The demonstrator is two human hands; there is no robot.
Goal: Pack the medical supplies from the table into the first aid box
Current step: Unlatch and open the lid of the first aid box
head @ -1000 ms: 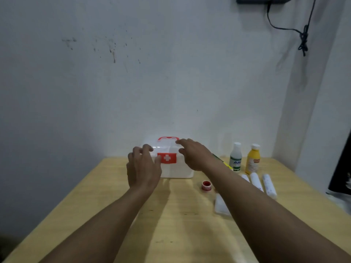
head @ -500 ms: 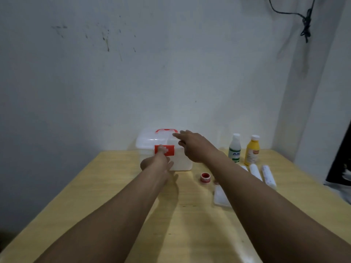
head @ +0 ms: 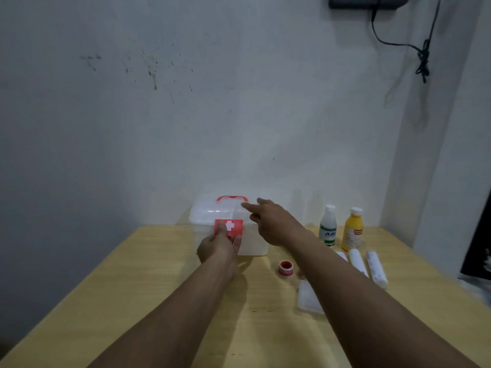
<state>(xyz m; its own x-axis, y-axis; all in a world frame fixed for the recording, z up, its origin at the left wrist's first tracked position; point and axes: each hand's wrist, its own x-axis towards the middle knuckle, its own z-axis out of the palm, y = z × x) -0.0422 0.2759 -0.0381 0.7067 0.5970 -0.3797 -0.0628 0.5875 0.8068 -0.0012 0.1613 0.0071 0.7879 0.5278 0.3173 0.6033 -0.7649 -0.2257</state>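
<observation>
**Left hand drops to the latch, lid not yet up**

The pale wooden table (head: 159, 288) stands against the wall, and the first aid box (head: 204, 219) sits at its far edge, translucent white, lid down, red handle (head: 232, 199) on top. A second ago the left hand (head: 218, 248) lay flat on the front of the lid with its fingers spread. Now it is lower, at the red latch (head: 235, 227) with the white cross, thumb laid over the latch's left part and the other fingers curled in beneath it, so it grips the catch. The right hand (head: 273, 224) has barely shifted: it rests on the lid's right side as before, fingers (head: 249, 205) straight and relaxed, the forefinger reaching to just beside the handle, holding nothing.

The supplies lie on the table to the right of the box. A white bottle (head: 328, 227) and a yellow bottle (head: 352, 229) stand upright side by side. In front of them lie white bandage rolls (head: 376, 265), partly hidden by the right forearm. A flat white packet (head: 308, 298) lies nearer, touching the arm's edge in view. The small red tape roll (head: 286, 268) sits between box and packet
</observation>
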